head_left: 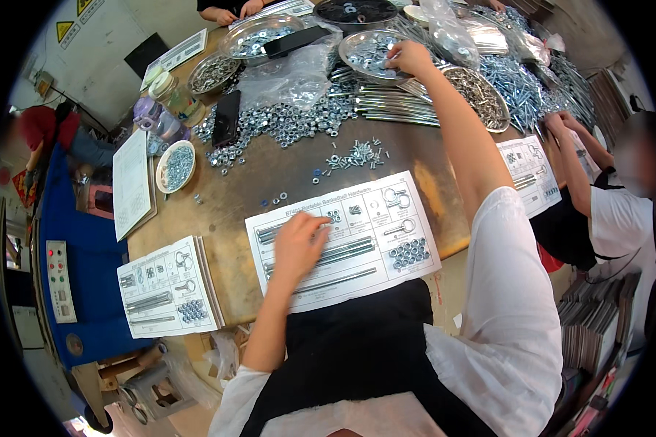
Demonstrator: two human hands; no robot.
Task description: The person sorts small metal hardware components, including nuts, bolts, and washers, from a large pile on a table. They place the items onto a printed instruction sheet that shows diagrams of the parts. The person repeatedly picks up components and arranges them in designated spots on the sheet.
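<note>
My left hand (301, 244) lies over a white printed hardware card (408, 280) at the table's near edge. Its index finger and thumb are apart beside the small nuts shown on the card. Long bolts, ring pins and a block of nuts also appear there; I cannot tell which are pictures. With my right arm stretched far forward, my right hand (412, 60) reaches into a metal bowl of washers (372, 51). Its fingers are bent down together at the washers, and their tips are partly hidden. Several loose nuts (275, 200) and short screws (357, 155) lie beyond the card.
Heaped nuts (284, 125), long steel rods (393, 105) and a tray of small fasteners (477, 98) cover the far side. A black phone (226, 116) rests on the nuts. At left are a white bowl (176, 166) and stacked cards (169, 291). A co-worker (627, 189) sits at right.
</note>
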